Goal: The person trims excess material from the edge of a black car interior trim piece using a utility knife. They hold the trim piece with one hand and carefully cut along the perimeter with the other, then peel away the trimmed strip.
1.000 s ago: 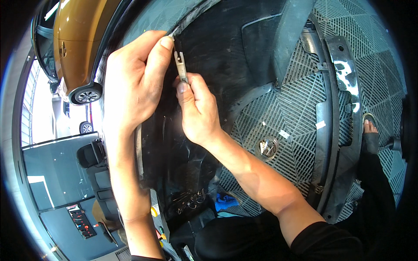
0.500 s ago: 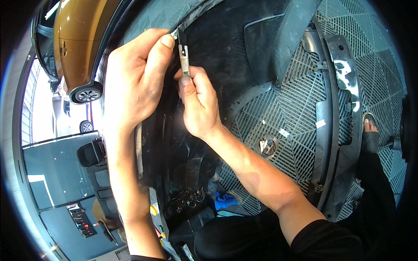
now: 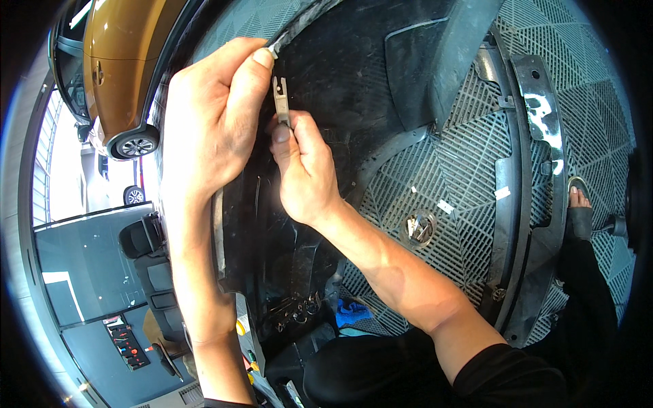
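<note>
At the upper edge of a large black plastic car panel (image 3: 340, 88), my left hand (image 3: 221, 112) is closed, thumb against bent forefinger. A small pale piece (image 3: 274, 52) shows at the thumb tip, on the panel's rim; its kind is too small to tell. Just to the right and lower, my right hand (image 3: 306, 180) grips a flat metal tool with a forked tip (image 3: 281, 102). Its thumb presses on the shaft, and the prongs point up toward the left fingertips, apart from them. The tool's lower end is hidden in the hand.
A clear round dish (image 3: 430, 238) of small clips stands on grey grid floor tiles (image 3: 462, 183), with white pieces (image 3: 445, 206) nearby. A long black bumper part (image 3: 537, 136) lies to the right. A blue cloth (image 3: 352, 312) is lower down. A bronze car (image 3: 119, 61) stands at upper left.
My right hand has drawn the forked tool slightly down and to the left, so its prongs sit a little lower. My left hand has hardly moved.
</note>
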`<state>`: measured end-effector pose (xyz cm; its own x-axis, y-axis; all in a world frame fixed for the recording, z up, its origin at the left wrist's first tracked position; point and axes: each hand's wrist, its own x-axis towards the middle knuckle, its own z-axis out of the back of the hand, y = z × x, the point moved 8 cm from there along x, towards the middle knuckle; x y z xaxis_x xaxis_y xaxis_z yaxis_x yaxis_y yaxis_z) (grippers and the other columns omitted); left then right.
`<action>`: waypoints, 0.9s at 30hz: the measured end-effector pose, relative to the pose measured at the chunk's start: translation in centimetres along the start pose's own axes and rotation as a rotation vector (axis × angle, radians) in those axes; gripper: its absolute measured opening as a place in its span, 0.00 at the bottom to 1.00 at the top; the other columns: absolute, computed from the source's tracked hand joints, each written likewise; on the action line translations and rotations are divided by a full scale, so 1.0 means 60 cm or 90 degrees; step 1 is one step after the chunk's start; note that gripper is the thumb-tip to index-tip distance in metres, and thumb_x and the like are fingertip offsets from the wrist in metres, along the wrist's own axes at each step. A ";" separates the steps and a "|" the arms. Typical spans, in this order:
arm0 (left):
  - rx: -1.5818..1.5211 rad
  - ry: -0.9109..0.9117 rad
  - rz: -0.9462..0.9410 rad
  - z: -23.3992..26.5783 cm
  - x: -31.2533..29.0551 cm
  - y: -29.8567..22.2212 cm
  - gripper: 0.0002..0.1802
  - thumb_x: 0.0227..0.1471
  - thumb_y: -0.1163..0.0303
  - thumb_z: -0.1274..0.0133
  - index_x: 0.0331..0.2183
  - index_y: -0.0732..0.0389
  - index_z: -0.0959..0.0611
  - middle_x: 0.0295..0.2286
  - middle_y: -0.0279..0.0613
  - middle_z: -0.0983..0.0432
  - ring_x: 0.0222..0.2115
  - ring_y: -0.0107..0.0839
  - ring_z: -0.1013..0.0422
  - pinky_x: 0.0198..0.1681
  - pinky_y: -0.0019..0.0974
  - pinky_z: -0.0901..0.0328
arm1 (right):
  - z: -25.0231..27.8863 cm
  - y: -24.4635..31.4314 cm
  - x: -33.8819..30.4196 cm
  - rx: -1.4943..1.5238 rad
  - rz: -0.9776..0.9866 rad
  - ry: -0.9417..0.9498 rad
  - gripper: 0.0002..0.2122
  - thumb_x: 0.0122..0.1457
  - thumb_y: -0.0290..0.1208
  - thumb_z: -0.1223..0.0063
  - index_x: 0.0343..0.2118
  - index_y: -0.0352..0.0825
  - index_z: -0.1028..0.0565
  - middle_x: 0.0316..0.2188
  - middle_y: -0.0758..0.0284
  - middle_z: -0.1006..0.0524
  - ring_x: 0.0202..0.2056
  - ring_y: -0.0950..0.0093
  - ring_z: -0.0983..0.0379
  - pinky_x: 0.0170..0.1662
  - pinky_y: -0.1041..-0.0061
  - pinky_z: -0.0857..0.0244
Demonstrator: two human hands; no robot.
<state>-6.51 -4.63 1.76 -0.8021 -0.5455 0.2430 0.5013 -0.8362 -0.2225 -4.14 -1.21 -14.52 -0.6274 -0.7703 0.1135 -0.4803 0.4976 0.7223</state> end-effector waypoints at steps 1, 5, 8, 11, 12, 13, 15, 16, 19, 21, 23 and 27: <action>0.008 -0.001 0.000 0.000 0.000 0.000 0.14 0.64 0.66 0.50 0.38 0.68 0.17 0.21 0.47 0.24 0.21 0.32 0.28 0.28 0.34 0.34 | -0.004 -0.002 -0.003 0.014 -0.011 0.006 0.09 0.73 0.32 0.59 0.45 0.33 0.30 0.28 0.68 0.28 0.30 0.79 0.32 0.35 0.77 0.36; 0.007 0.002 0.021 0.001 0.000 0.002 0.14 0.63 0.64 0.47 0.37 0.67 0.17 0.20 0.46 0.25 0.20 0.31 0.29 0.27 0.34 0.35 | -0.005 0.003 -0.005 0.008 -0.041 0.022 0.11 0.74 0.35 0.59 0.44 0.32 0.30 0.28 0.73 0.31 0.30 0.85 0.36 0.35 0.81 0.38; 0.040 0.013 0.059 -0.001 0.002 0.001 0.15 0.62 0.62 0.44 0.34 0.66 0.16 0.18 0.45 0.26 0.18 0.30 0.30 0.25 0.34 0.35 | 0.002 0.013 -0.007 -0.018 -0.041 0.021 0.07 0.72 0.28 0.59 0.44 0.32 0.30 0.25 0.59 0.25 0.26 0.67 0.26 0.33 0.68 0.34; 0.074 0.005 0.078 -0.004 0.006 0.002 0.15 0.62 0.61 0.43 0.32 0.66 0.16 0.16 0.45 0.27 0.16 0.29 0.31 0.23 0.34 0.36 | 0.010 0.015 -0.006 -0.027 -0.043 0.043 0.11 0.74 0.35 0.60 0.43 0.32 0.30 0.26 0.73 0.30 0.28 0.85 0.36 0.33 0.80 0.38; 0.070 -0.010 0.062 -0.003 0.006 -0.003 0.15 0.62 0.62 0.43 0.31 0.65 0.16 0.16 0.45 0.27 0.16 0.30 0.31 0.23 0.34 0.36 | 0.014 0.014 -0.008 -0.040 -0.045 0.047 0.11 0.74 0.35 0.60 0.43 0.32 0.30 0.26 0.72 0.30 0.28 0.85 0.36 0.33 0.80 0.37; 0.065 -0.024 0.047 -0.001 0.006 -0.007 0.15 0.62 0.62 0.43 0.31 0.65 0.16 0.16 0.45 0.27 0.15 0.30 0.32 0.23 0.34 0.36 | 0.021 0.008 -0.011 -0.053 -0.046 0.051 0.10 0.74 0.35 0.60 0.43 0.32 0.30 0.25 0.72 0.30 0.28 0.84 0.35 0.33 0.80 0.37; 0.094 -0.010 0.043 0.001 0.006 -0.009 0.14 0.62 0.63 0.43 0.31 0.65 0.16 0.17 0.46 0.26 0.16 0.31 0.31 0.23 0.34 0.36 | 0.034 -0.010 -0.019 -0.034 -0.052 0.041 0.10 0.74 0.33 0.59 0.43 0.32 0.29 0.26 0.72 0.28 0.28 0.84 0.32 0.34 0.80 0.34; 0.109 -0.004 0.041 0.001 0.007 -0.010 0.14 0.62 0.63 0.43 0.32 0.65 0.16 0.17 0.46 0.26 0.16 0.31 0.30 0.24 0.34 0.35 | 0.044 -0.012 -0.024 -0.025 -0.031 0.017 0.10 0.73 0.33 0.59 0.43 0.32 0.29 0.27 0.72 0.27 0.29 0.84 0.32 0.34 0.80 0.34; 0.095 -0.004 0.020 0.003 0.005 -0.011 0.13 0.62 0.65 0.44 0.33 0.66 0.16 0.19 0.47 0.25 0.17 0.33 0.29 0.25 0.34 0.35 | 0.063 0.012 -0.018 -0.020 0.015 -0.013 0.12 0.73 0.36 0.58 0.45 0.31 0.28 0.28 0.72 0.27 0.30 0.84 0.32 0.35 0.82 0.34; 0.076 0.004 0.019 0.000 0.004 -0.010 0.12 0.62 0.65 0.45 0.34 0.66 0.16 0.20 0.47 0.25 0.18 0.33 0.28 0.25 0.34 0.35 | 0.054 0.026 0.006 -0.017 0.077 -0.002 0.13 0.73 0.37 0.57 0.43 0.31 0.27 0.24 0.67 0.26 0.24 0.79 0.31 0.29 0.76 0.36; 0.065 0.015 0.017 0.001 0.005 -0.009 0.13 0.63 0.65 0.46 0.36 0.67 0.16 0.20 0.42 0.27 0.20 0.28 0.31 0.25 0.32 0.37 | 0.043 0.032 0.018 -0.014 0.064 0.010 0.14 0.73 0.39 0.58 0.42 0.31 0.27 0.22 0.67 0.27 0.23 0.78 0.31 0.29 0.75 0.37; 0.051 0.033 0.026 0.000 0.000 -0.005 0.15 0.65 0.64 0.48 0.40 0.67 0.16 0.19 0.30 0.31 0.22 0.18 0.39 0.25 0.28 0.43 | 0.035 0.023 0.030 -0.022 0.071 -0.010 0.16 0.73 0.43 0.58 0.40 0.32 0.27 0.21 0.66 0.28 0.22 0.77 0.32 0.28 0.73 0.37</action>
<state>-6.64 -4.38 1.80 -0.7953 -0.5770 0.1859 0.5563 -0.8165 -0.1541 -7.21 -1.06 -14.77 -0.6852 -0.7044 0.1849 -0.3849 0.5658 0.7292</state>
